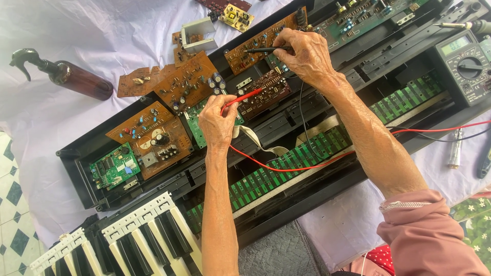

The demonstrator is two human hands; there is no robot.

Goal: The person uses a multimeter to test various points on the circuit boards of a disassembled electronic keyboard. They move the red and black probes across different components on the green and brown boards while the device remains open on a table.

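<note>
Pinching a slim red plastic test probe, the left hand has its fingers closed on the rear of the handle; the probe's long axis runs from lower left to upper right, and its tip points up-right onto a small dark brown circuit board lying inside the opened black plastic keyboard case. The right hand holds a thin black test probe nearly level, fingers wrapped round its right end, tip aimed left at a long orange-brown circuit board.

As a judgement, either tip could skid off its contact and bridge neighbouring solder points, since both boards are densely packed. The red lead wire sags across the green key-contact strips and might snag there, tugging the probe. A grey multimeter with a dial sits at the right edge.
</note>
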